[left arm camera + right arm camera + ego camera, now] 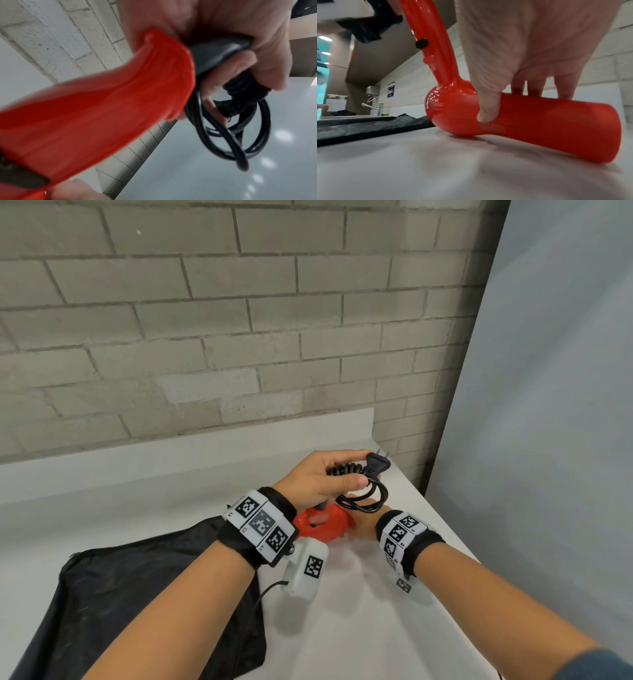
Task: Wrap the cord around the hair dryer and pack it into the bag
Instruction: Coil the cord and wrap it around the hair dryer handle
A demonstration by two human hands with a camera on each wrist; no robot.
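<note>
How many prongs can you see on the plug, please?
2, both on the plug at the top of the cord bundle in the left hand, pointing toward the brick wall; a third could be hidden.

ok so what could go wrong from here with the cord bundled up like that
The cord hangs in loose loops below the left hand; if that grip eases, the loops could spring open. The plug sticks out and might snag the bag on packing. The right hand steadies the hair dryer with fingertips only, so it could roll.
</note>
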